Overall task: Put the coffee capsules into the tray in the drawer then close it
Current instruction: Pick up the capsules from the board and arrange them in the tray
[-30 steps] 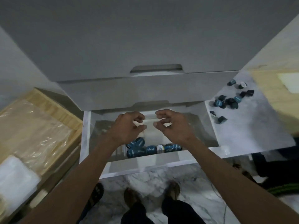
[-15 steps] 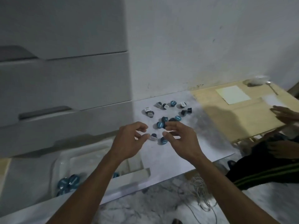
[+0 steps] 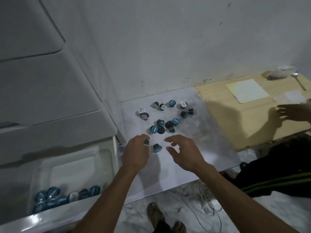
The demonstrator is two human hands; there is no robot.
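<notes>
Here we have both bare hands over the white marbled table (image 3: 188, 158), at its near-left part, close to the edge that meets the open white drawer (image 3: 67, 211). Our left hand (image 3: 137, 153) curls its fingers around one small dark coffee capsule (image 3: 146, 143), thumb and forefinger pinching it just above the surface. Our right hand (image 3: 184, 153) hangs spread and loose, fingers bent but holding nothing, with a second dark teal capsule (image 3: 157, 147) lying on the table between the two hands.

Beyond the fingertips the scattered group of dark and teal coffee capsules (image 3: 164, 126) lies near the middle of the table; a further loose row of capsules (image 3: 170, 105) sits closer to the grey wall (image 3: 168, 47). The strip of table between our hands and the near edge is bare.

To the left, the clear plastic tray (image 3: 72, 172) sits inside the drawer, and a cluster of teal-lidded capsules (image 3: 55, 197) is packed along its near wall; the far part of the tray shows bare. The drawer stands pulled out under the grey cabinet fronts (image 3: 50, 98).

At the right, the pale wooden board (image 3: 235, 115) abuts the table, carrying a pale sheet of paper (image 3: 247, 90) and a metal spoon (image 3: 298, 81). Another person's hand (image 3: 292, 112) reaches over its far-right edge. White cables (image 3: 203, 194) lie on the marble floor below.
</notes>
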